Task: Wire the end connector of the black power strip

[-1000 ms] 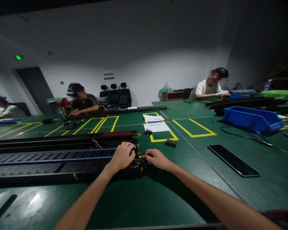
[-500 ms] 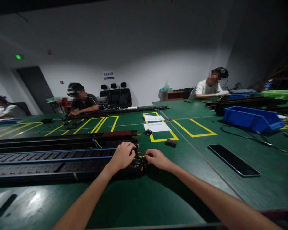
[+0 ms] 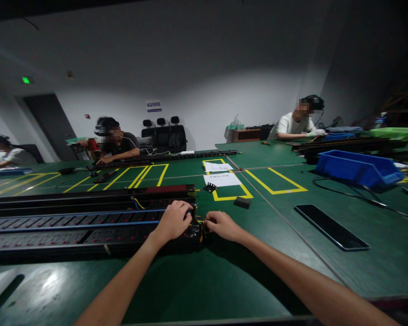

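Long black power strips [image 3: 112, 235] with rows of sockets and small red dots lie side by side at the left, blue strips running along one of them. My left hand [image 3: 172, 221] rests over their right end, fingers curled down round the end of a strip; the fingertips are partly hidden. Just past that end, my right hand [image 3: 223, 225] is closed, thumb and forefinger pinched on a thin yellow-green wire [image 3: 200, 222] that comes out of the strip end. Beyond the hands sits a small black bracket with holes [image 3: 210, 187].
A small black block [image 3: 242, 202] and paper sheets [image 3: 222, 179] lie on the green table [image 3: 258, 276]. A phone [image 3: 331, 227], a black cable [image 3: 348, 197] and a blue bin [image 3: 358, 170] are at right. Co-workers sit across the table and at far left.
Both my hands stay in the same place, at the strip end and the wire. The gloved hand of the co-worker at right has shifted slightly.
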The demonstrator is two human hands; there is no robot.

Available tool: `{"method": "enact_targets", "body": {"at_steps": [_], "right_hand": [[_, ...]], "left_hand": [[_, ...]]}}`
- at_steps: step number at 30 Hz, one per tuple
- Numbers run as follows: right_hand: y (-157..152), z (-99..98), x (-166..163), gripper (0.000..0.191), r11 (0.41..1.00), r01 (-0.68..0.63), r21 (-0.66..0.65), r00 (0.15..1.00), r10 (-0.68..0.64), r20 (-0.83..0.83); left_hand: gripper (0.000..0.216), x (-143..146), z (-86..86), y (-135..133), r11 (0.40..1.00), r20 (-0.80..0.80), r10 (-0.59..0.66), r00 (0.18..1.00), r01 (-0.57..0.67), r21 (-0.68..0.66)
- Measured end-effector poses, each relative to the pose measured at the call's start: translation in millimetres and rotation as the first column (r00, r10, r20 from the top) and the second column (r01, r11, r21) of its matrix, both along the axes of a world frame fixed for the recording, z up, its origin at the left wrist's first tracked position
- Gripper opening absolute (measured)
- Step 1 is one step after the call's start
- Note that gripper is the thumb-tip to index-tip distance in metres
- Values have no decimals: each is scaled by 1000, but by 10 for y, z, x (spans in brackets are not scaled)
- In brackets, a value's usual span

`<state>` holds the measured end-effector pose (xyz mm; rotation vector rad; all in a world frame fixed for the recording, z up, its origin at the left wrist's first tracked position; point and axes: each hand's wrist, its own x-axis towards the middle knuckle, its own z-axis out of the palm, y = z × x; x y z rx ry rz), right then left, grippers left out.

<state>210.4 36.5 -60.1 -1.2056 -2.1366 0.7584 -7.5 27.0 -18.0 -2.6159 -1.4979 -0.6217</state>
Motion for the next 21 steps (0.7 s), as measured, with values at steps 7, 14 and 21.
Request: {"method": "enact_targets", "body": {"at_steps": [7, 14, 21], "right_hand": [[-5, 2, -5, 17, 1000, -2, 3, 1000, 2, 19], [-18, 9, -4, 17, 1000, 1, 13, 1000, -1, 31], [-24, 12, -11, 16, 1000, 2, 25, 999, -3, 35]], "left_hand": [[26, 5, 10, 1, 1000, 5, 0, 1000, 0, -8], [26, 3, 8, 4, 1000, 4, -2, 1000, 2, -4], [26, 7, 16, -4, 1000, 1, -1, 1000, 1, -9]]}}
